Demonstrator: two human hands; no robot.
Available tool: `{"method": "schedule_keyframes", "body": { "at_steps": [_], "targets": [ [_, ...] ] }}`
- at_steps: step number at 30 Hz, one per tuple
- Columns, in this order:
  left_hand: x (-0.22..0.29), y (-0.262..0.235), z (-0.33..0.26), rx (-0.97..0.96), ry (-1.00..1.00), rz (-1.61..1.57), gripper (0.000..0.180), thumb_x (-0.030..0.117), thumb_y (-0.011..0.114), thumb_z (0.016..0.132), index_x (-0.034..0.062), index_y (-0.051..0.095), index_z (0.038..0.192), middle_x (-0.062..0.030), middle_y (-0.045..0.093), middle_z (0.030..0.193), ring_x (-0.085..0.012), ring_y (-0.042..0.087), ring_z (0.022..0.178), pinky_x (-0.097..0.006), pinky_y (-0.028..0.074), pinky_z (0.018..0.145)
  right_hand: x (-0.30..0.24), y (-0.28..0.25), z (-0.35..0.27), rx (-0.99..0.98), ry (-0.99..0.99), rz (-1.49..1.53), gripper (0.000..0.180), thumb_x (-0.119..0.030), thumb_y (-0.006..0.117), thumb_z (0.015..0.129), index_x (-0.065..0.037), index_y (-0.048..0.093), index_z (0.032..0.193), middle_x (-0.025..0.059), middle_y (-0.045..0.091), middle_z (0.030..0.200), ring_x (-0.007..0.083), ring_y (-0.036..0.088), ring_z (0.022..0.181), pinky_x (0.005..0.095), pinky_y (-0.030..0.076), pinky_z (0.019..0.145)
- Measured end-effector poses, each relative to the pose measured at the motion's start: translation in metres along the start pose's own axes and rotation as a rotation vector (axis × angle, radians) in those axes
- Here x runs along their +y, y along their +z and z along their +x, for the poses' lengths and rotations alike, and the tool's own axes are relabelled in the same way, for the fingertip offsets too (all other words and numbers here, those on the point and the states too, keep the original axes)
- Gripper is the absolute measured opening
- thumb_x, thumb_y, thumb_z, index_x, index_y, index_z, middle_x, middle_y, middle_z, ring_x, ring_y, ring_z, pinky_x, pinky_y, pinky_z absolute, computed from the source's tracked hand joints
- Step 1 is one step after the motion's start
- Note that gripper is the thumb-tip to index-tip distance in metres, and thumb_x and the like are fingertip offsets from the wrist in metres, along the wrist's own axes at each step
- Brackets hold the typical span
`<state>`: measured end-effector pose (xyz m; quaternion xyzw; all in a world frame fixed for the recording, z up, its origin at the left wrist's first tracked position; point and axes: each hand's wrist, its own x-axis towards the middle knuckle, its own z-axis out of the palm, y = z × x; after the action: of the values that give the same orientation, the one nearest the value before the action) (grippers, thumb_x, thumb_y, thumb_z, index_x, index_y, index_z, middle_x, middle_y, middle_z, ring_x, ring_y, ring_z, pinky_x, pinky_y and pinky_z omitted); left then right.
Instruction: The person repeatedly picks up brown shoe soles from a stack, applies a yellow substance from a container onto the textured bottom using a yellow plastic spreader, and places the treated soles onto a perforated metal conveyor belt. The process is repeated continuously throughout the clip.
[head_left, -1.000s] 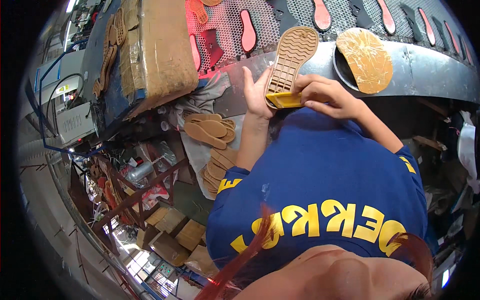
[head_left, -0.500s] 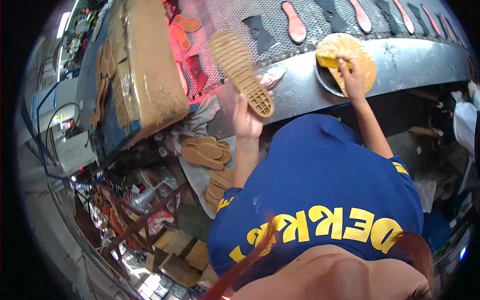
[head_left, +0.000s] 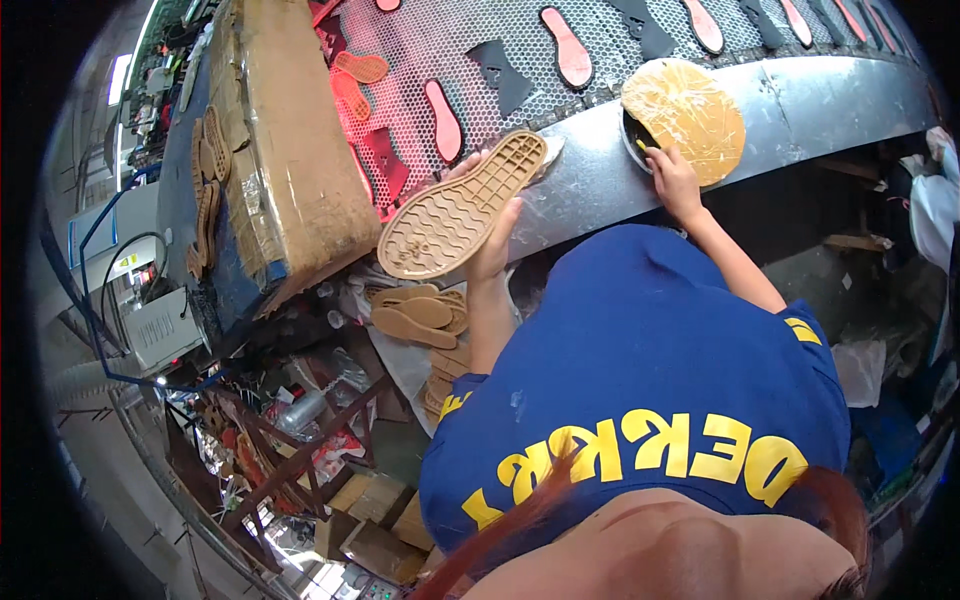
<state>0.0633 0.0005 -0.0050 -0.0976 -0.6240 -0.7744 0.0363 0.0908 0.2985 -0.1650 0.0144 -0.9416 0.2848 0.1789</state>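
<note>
My left hand [head_left: 492,250] grips a tan shoe sole [head_left: 455,212] by its edges, thumb on the near side and fingertips showing past the far side. The sole's wavy, gridded tread faces up, with the gridded end toward the upper right. To the right, my right hand [head_left: 676,186] pinches a yellow brush-like tool [head_left: 643,146] at the opening of a bowl [head_left: 636,158]. The tool's lower part is hidden in the bowl. A round yellow-tan cover [head_left: 700,120] with scratched streaks lies over most of the bowl.
A mesh conveyor [head_left: 440,50] carries pink-topped insoles [head_left: 571,50] and black upper pieces [head_left: 500,78] behind a metal ledge [head_left: 820,100]. On the left stands a large cardboard box [head_left: 300,140]. Stacked soles [head_left: 415,315] lie below my left forearm.
The sole has swung round, its gridded end now pointing to the upper right. My right hand has moved from above the cover down to the bowl's opening. Conveyor pieces have shifted left.
</note>
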Motion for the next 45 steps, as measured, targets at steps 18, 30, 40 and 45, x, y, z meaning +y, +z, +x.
{"method": "schedule_keyframes", "body": {
  "at_steps": [18, 30, 40, 45],
  "targets": [
    [0.018, 0.022, 0.004, -0.075, 0.339, 0.142, 0.072, -0.004, 0.071, 0.074, 0.0067, 0.031, 0.133, -0.0176, 0.04, 0.139, -0.0325, 0.037, 0.136, -0.045, 0.032, 0.114, -0.138, -0.139, 0.083, 0.149, -0.287, 0.75, 0.039, -0.034, 0.056, 0.097, 0.003, 0.064, 0.106, 0.0187, 0.062, 0.116, 0.0289, 0.063, 0.104, 0.0359, 0.051, 0.089],
    [0.034, 0.034, -0.004, -0.101, 0.281, 0.196, 0.079, 0.0, 0.075, 0.072, 0.0054, 0.027, 0.135, -0.0203, 0.04, 0.139, -0.0322, 0.04, 0.134, -0.042, 0.033, 0.112, -0.17, -0.125, 0.077, 0.013, -0.368, 0.775, 0.036, -0.031, 0.067, 0.089, 0.0, 0.064, 0.106, 0.0169, 0.062, 0.113, 0.0307, 0.064, 0.102, 0.0372, 0.052, 0.086],
    [0.042, 0.03, -0.002, -0.098, 0.364, 0.311, 0.077, -0.002, 0.072, 0.072, 0.0062, 0.03, 0.135, -0.0187, 0.039, 0.14, -0.0346, 0.038, 0.135, -0.047, 0.032, 0.114, -0.171, -0.121, 0.09, 0.116, -0.339, 0.719, 0.031, -0.023, 0.068, 0.088, 0.001, 0.063, 0.106, 0.0165, 0.063, 0.11, 0.0295, 0.065, 0.099, 0.0348, 0.053, 0.081],
    [0.043, 0.029, -0.001, -0.143, 0.433, 0.359, 0.075, -0.002, 0.071, 0.072, 0.0062, 0.031, 0.136, -0.0191, 0.038, 0.14, -0.0344, 0.039, 0.134, -0.048, 0.034, 0.112, -0.17, -0.12, 0.088, 0.162, -0.326, 0.669, 0.03, -0.02, 0.071, 0.086, 0.002, 0.063, 0.105, 0.0162, 0.064, 0.108, 0.0293, 0.065, 0.096, 0.0344, 0.054, 0.079]
  ]
}}
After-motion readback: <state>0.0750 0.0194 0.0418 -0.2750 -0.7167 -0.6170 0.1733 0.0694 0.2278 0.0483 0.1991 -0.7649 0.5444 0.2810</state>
